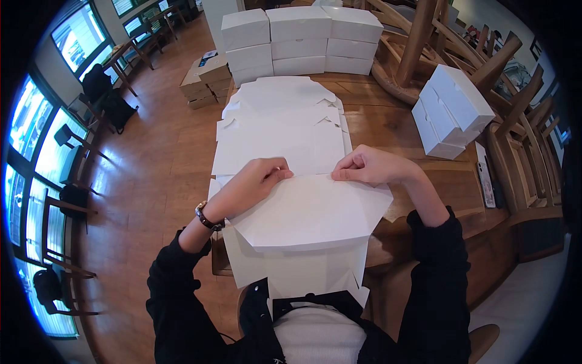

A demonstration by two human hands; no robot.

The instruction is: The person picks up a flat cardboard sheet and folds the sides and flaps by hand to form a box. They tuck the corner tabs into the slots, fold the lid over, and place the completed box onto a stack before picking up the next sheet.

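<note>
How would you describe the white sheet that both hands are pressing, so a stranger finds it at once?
On the wooden table, flat white sheets lie in a stack. The nearest sheet overhangs the near edge. Only it is pinched along a fold by the left hand and right hand.

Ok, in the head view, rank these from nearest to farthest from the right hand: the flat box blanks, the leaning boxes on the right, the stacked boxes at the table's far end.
1. flat box blanks, just ahead
2. leaning boxes, right side
3. stacked boxes, far end

Flat box sheet on table, flat blanks behind, stacked boxes beyond, more boxes right.
</note>
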